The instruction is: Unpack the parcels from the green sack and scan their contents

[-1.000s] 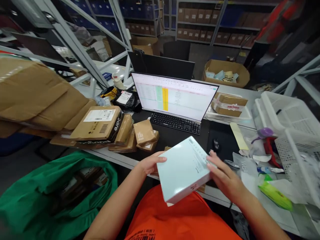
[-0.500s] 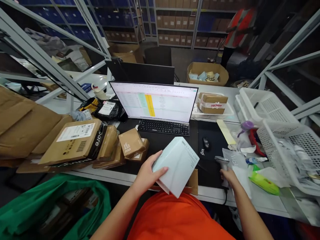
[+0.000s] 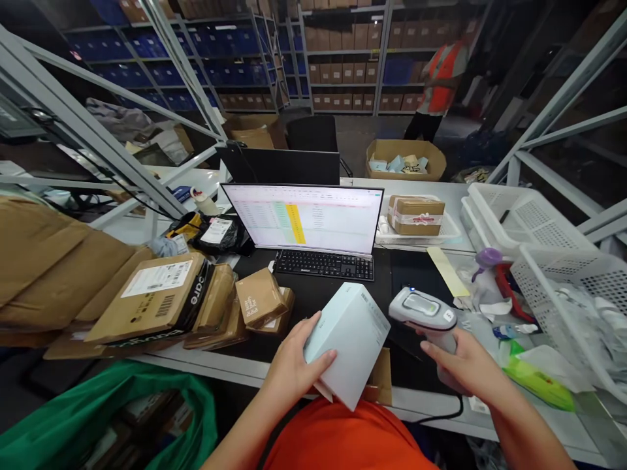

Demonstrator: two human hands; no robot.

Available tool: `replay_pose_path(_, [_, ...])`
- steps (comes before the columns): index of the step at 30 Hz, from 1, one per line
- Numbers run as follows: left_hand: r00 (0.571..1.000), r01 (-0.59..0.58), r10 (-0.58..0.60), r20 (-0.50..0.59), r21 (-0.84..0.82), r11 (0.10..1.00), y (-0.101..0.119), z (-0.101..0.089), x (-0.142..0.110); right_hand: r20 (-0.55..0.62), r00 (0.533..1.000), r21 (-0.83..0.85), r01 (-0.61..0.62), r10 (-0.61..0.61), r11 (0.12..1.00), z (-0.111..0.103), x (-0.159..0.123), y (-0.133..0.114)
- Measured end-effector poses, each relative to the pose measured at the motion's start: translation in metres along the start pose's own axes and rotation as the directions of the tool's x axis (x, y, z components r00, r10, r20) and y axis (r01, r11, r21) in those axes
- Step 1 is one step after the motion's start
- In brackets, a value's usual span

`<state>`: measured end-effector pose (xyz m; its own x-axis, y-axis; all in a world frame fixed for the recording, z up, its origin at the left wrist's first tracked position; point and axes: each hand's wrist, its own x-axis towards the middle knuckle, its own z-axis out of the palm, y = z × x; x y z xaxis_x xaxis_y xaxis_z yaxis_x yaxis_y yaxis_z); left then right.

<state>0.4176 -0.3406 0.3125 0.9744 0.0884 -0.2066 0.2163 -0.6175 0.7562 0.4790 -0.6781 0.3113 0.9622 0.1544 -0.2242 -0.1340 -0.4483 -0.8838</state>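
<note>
Two hands busy: left hand (image 3: 294,365) clamped on pale mint rectangular cardboard box (image 3: 349,339), held tilted above near edge of grey counter (image 3: 220,365). Right hand (image 3: 465,369) wrapped round grey-and-white handheld barcode scanner (image 3: 425,312), just beside box. Looks light, stiff, smooth-faced, probably slippery; best gripped across opposite edges. White plastic mesh baskets (image 3: 529,215) at right, nearer one holding clear wrappers. Green bag (image 3: 98,411) below left, packed with parcels.

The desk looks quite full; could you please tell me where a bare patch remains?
Bare black mat lies between the keyboard and the pale box in the left hand. Parcels crowd the left; baskets and clutter fill the right.
</note>
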Motion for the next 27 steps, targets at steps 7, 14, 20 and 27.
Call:
replay_pose_path(7, [0.998, 0.015, -0.036, -0.056, -0.334, 0.942, -0.016, 0.008, -0.003, -0.416, 0.868, -0.31, -0.415, 0.27, 0.855, 0.002, 0.075, 0.145])
replay_pose_path(14, [0.998, 0.021, 0.031, 0.061, -0.696, 0.717, -0.014, 0.03, -0.003, -0.466, 0.859, -0.241, -0.356, 0.214, 0.903, 0.015, 0.062, 0.172])
replay_pose_path(20, [0.989, -0.009, 0.099, 0.11, -0.622, 0.783, -0.011, 0.048, 0.013, 0.118, 0.993, 0.564, -0.071, 0.006, 0.823, 0.06, 0.021, 0.082])
replay_pose_path(27, [0.995, -0.083, 0.093, 0.034, -0.229, 0.97, -0.072, 0.047, -0.015, -0.361, 0.924, 0.257, 0.23, -0.127, 0.939, 0.06, 0.014, 0.025])
